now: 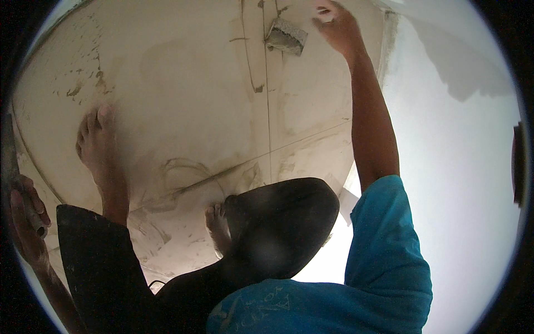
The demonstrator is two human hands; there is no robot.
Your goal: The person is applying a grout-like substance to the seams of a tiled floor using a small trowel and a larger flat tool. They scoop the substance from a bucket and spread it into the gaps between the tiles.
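Observation:
At the left rim, my left hand (26, 225) is closed round the handle of a trowel (37, 221). The trowel's flat grey blade runs up along the picture's dark edge, partly cut off. My right arm stretches far forward, and my right hand (340, 30) is over the floor near the top edge. Its thumb and fingers are bent but apart, and I see nothing held in them. Just left of that hand, not touching it, a rough grey block (286, 37) lies tilted on the floor.
The pale, dusty floor (183, 100) carries dark smears and thin joint lines. My bare feet (97, 136) stand on it, one at the left and one nearer my bent knee. A white wall (445, 183) rises along the right side.

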